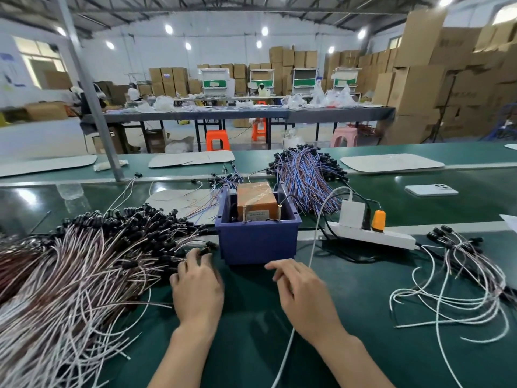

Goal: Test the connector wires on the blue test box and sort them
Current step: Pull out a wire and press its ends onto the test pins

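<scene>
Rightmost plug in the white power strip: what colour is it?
The plug is orange, seen best in the head view, on the power strip.

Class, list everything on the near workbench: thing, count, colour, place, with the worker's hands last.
test box: one, blue, centre of the green belt, orange block inside
wire pile: one, white-brown, black connectors, left of the box
wire bundle: one, blue-red, behind the box
loose wires: one small heap, white, far right
power strip: one, white, right of the box, holding white charger and orange plug
phone: one, white, beyond the strip
cable: one, white, from charger towards the person
left hand: one, fingertips among the pile's connectors, grip unclear
right hand: one, palm down before the box, fingers relaxed
</scene>
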